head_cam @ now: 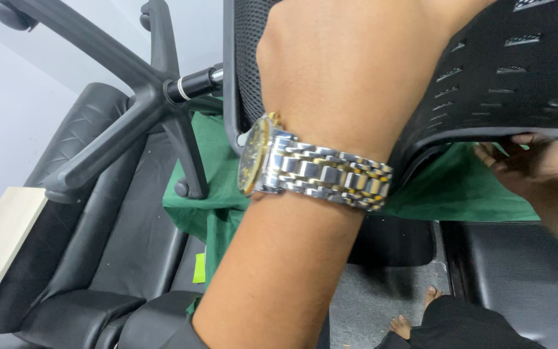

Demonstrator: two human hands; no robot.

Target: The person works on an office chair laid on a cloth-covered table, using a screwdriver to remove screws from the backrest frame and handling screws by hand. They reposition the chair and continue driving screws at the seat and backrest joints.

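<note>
Overhead, left hand [350, 71] grips black chair seat [511, 71]; right hand [531, 165] clutches its lower edge above green cloth [460, 194].

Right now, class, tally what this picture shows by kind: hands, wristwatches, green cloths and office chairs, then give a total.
Hands: 2 (left hand, right hand)
Wristwatch: 1
Green cloth: 1
Office chair: 1
Total: 5
</note>
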